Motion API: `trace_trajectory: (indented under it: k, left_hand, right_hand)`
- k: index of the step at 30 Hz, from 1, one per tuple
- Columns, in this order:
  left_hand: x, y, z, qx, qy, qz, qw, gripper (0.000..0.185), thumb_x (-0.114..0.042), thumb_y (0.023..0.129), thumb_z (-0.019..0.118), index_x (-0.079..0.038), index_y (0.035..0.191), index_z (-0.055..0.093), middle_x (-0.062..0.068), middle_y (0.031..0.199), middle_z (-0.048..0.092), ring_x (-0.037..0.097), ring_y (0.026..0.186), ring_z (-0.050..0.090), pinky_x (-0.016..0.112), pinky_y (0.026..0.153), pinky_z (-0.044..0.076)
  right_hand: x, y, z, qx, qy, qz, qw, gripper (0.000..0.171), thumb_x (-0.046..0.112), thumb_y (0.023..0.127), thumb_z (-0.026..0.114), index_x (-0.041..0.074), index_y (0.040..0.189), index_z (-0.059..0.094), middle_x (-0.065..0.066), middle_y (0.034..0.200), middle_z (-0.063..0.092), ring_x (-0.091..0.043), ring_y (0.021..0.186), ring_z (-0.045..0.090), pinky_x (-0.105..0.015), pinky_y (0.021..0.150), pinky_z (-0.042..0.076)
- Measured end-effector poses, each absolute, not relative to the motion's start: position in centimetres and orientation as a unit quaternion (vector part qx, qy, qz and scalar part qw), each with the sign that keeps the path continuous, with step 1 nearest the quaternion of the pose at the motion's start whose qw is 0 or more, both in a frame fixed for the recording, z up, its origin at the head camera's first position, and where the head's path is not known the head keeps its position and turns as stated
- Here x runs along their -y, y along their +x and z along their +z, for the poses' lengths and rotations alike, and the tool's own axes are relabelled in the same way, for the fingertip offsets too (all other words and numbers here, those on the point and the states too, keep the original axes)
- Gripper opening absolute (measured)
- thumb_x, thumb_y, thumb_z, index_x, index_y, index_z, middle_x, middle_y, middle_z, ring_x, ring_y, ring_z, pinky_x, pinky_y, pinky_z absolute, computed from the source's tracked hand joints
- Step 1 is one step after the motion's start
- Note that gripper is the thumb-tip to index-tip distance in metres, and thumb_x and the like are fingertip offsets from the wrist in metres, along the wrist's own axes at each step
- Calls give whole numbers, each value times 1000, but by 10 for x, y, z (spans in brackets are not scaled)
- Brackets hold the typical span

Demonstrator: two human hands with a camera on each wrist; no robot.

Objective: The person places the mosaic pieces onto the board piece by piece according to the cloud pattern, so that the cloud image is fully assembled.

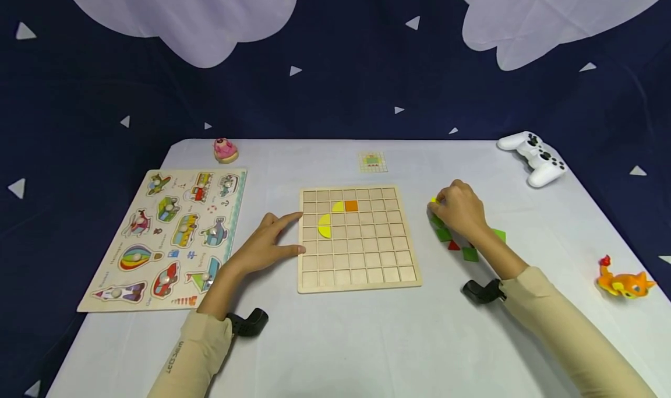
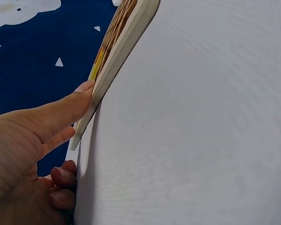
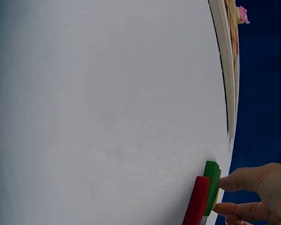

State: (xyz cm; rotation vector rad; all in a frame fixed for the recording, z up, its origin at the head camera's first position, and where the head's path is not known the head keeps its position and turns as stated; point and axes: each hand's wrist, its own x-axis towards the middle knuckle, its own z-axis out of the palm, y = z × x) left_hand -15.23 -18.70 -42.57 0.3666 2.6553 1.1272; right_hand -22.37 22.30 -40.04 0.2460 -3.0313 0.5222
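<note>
A wooden grid board [image 1: 362, 270] lies mid-table with two yellow pieces [image 1: 325, 226] and an orange square [image 1: 351, 206] set in its upper left cells. My left hand [image 1: 293, 232] lies flat at the board's left edge, its straight fingers [image 2: 79, 101] touching the board's side [image 2: 122, 47]. Right of the board, my right hand [image 1: 437, 207] sits over a pile of green pieces [image 1: 442, 233] and red pieces [image 1: 453, 246], pinching a small yellow piece [image 1: 433, 200]. In the right wrist view its fingertips [image 3: 239, 180] meet a green piece [image 3: 211, 185] beside a red piece [image 3: 196, 201].
A vehicle peg puzzle [image 1: 168, 235] lies at the left. A pink toy [image 1: 225, 150] and a small pattern card [image 1: 373, 161] sit at the back. A white game controller [image 1: 534, 158] lies at the back right, an orange toy animal [image 1: 624, 281] at the right edge.
</note>
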Motion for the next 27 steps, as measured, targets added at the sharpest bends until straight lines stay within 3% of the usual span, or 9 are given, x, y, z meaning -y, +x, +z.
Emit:
trace_trajectory:
  k: [8, 27]
  left_hand:
    - [186, -153, -425, -906, 120, 389, 120, 80, -33, 85, 77, -17, 153, 39, 10, 99, 39, 22, 87, 39, 36, 78, 35]
    - [188, -152, -425, -904, 133, 391, 113, 78, -33, 86, 77, -16, 153, 40, 10, 99, 38, 22, 88, 39, 38, 83, 35]
  right_hand:
    - [-222, -226, -397, 980, 98, 169, 28, 30, 15, 83, 73, -12, 97, 72, -26, 96, 59, -38, 86, 57, -49, 66, 50]
    - [-172, -226, -396, 966, 171, 191, 25, 32, 19, 81, 76, -7, 100, 74, -17, 99, 60, -31, 91, 55, -45, 72, 50]
